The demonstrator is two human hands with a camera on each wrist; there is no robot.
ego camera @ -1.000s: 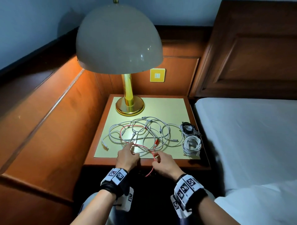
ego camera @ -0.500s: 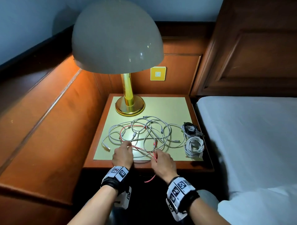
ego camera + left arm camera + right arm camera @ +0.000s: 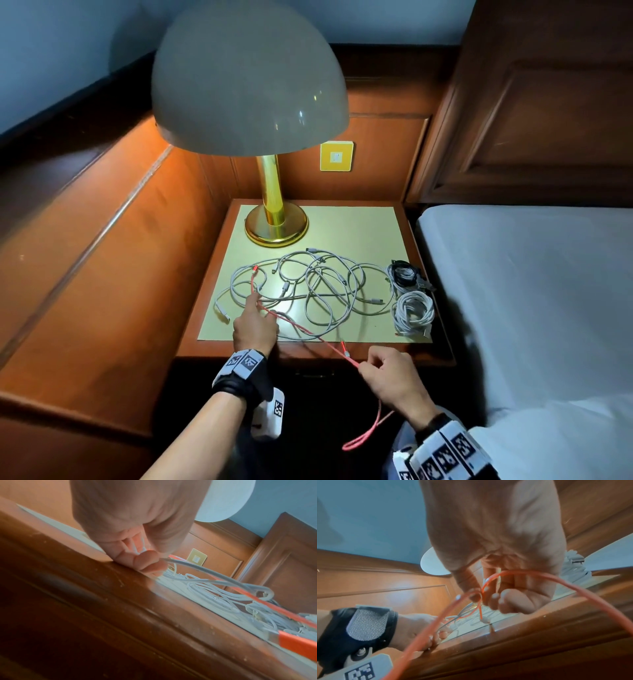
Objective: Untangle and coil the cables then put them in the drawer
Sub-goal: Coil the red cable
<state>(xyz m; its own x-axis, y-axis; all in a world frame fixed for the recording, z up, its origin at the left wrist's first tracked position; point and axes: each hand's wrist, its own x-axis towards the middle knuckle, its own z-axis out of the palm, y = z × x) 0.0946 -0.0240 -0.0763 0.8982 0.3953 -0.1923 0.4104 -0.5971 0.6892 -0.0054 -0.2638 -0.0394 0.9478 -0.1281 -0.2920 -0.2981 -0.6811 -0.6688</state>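
Pinching the thin red cable (image 3: pixel 297 324), the right hand (image 3: pixel 390 378) stretched it off the wooden nightstand (image 3: pixel 376 353); the left hand (image 3: pixel 255 327) gripped tangled white cables (image 3: pixel 329 291).

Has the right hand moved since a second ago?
Yes. The right hand, pinching the red cable, has pulled back from the nightstand top, past its front edge, toward the person.

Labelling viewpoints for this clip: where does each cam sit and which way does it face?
Head: high, looking down at the nightstand; both forearms show.
Left wrist: under the left hand, looking across the white cables.
Right wrist: under the right hand, which pinches the red cable; left wristband shows.
All share the red cable and lamp shade.
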